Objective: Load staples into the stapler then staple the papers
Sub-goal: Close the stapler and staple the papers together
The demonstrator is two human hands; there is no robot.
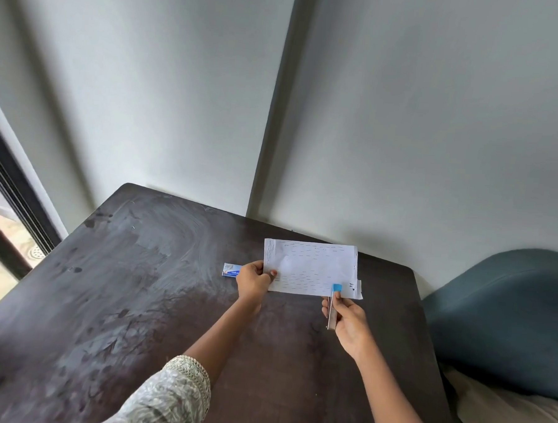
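White papers [312, 267] with rows of short dark marks are held up over the dark table [144, 288], tilted toward me. My left hand [254, 280] pinches their left edge, thumb on the front. My right hand [349, 321] grips a slim metal stapler [332, 308] with a blue tip, and that tip sits over the papers' lower right edge. A small blue and white staple box [231, 269] lies on the table just left of my left hand.
The table stands against a grey-white wall. A blue cushioned seat [508, 317] is to the right of the table. A dark window frame [9, 203] runs down the left side.
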